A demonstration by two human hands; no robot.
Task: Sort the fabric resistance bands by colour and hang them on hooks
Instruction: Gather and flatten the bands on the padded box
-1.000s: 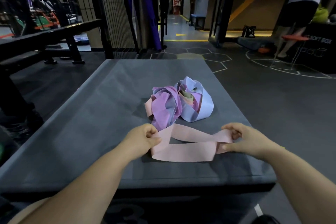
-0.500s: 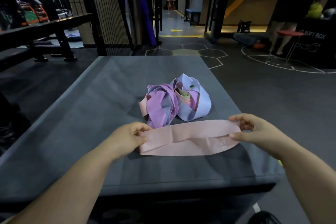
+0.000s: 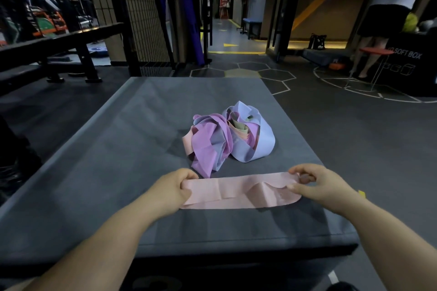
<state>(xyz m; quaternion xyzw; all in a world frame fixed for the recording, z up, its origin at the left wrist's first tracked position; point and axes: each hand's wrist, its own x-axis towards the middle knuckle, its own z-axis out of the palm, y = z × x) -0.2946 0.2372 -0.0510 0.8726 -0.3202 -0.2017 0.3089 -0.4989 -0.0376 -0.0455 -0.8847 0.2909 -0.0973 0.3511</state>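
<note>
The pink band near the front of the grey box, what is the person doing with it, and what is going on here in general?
A person holds the pink band flat on the top of the grey box, one end in each hand. The left hand grips the left end and the right hand pinches the right end. Just behind it lies a tangled pile of bands, mostly purple and pale blue, not yet sorted. No hooks are in view.

Single band (image 3: 238, 192) lies on box (image 3: 118, 149) near front edge, between left hand (image 3: 172, 188) and right hand (image 3: 316, 182); heap of bands (image 3: 227, 137) behind it.
</note>
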